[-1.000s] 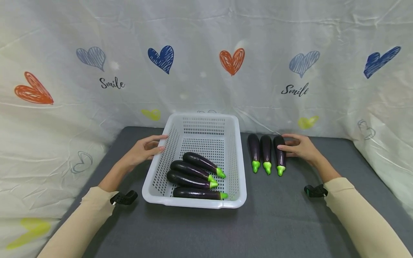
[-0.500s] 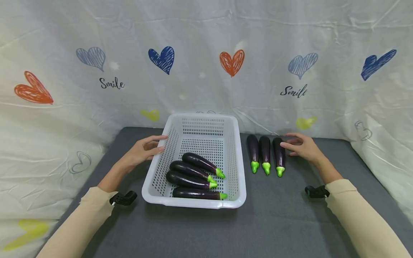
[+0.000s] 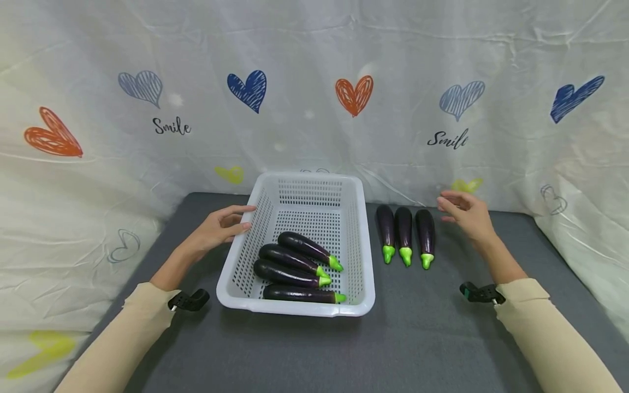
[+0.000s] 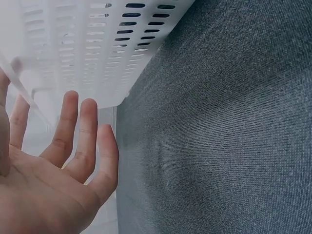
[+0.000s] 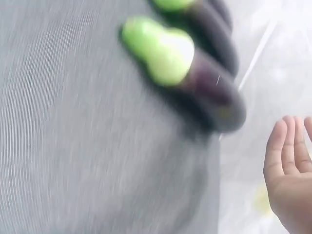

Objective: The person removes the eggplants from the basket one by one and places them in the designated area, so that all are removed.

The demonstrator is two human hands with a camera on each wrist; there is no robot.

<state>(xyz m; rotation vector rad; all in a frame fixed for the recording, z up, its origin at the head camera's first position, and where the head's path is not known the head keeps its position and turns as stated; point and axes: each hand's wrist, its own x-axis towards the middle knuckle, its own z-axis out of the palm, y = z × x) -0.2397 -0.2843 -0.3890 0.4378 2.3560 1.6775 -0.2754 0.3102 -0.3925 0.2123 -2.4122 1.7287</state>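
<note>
In the head view my left hand (image 3: pixel 217 228) rests its index finger and thumb tips on the left rim of a white plastic basket (image 3: pixel 367 262). The left wrist view shows the other fingers of this hand (image 4: pixel 68 165) spread loosely beside the slotted wall (image 4: pixel 109 46). Several dark purple eggplants (image 3: pixel 300 246) with green caps lie in the basket's front half. To its right, three more eggplants stand in a row, caps toward me; the rightmost eggplant (image 3: pixel 425 232) is nearest my right hand (image 3: pixel 469 217). That hand (image 5: pixel 290 170) is relaxed, holds nothing, and is apart from the eggplant.
A dark grey cloth (image 3: pixel 417 333) covers the table. Behind it hangs a pale curtain (image 3: pixel 304 82) printed with hearts and the word Smile. Black wrist straps (image 3: pixel 189 301) sit at both sleeve cuffs.
My right hand has let go of the rightmost eggplant and drawn away to the right and up. The eggplants and basket look unmoved. My left hand stays at the rim.
</note>
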